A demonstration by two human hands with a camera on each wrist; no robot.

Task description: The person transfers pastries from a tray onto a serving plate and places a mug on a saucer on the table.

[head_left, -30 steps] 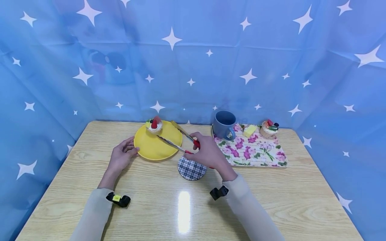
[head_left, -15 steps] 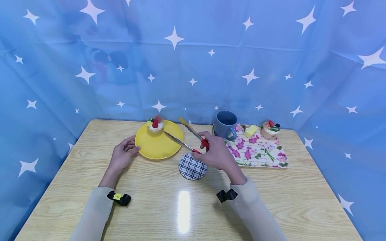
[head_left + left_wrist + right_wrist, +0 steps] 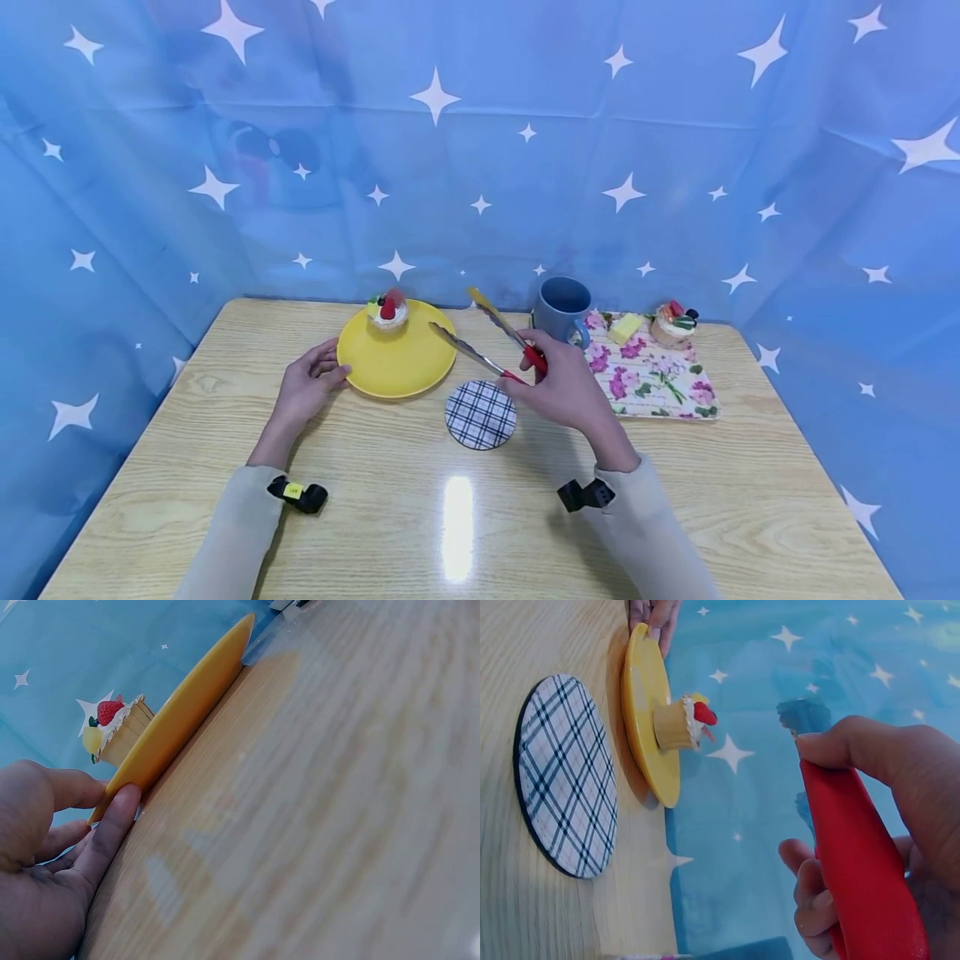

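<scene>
On the far left part of a yellow plate (image 3: 397,367) stands a fruit-topped cupcake (image 3: 387,311). My left hand (image 3: 306,385) pinches the plate's left rim between thumb and fingers; the left wrist view shows the thumb (image 3: 118,814) against the rim. In my right hand (image 3: 558,379) I grip red-handled metal tongs (image 3: 467,347) by their handles (image 3: 855,862). The tongs' arms are spread, with nothing between the tips. Their tips hang right of the cupcake, the nearer one above the plate's right edge. A round plaid coaster (image 3: 481,415) lies below the tongs.
Right of my right hand lies a floral tray (image 3: 660,392). On it are a blue mug (image 3: 558,310), a small yellow block (image 3: 625,328) and a second cupcake (image 3: 672,325). A blue star-patterned curtain (image 3: 480,150) hangs behind the wooden table (image 3: 375,500).
My right hand has moved right with the tongs, away from the cupcake on the plate, toward the floral tray. My left hand stays on the plate's rim.
</scene>
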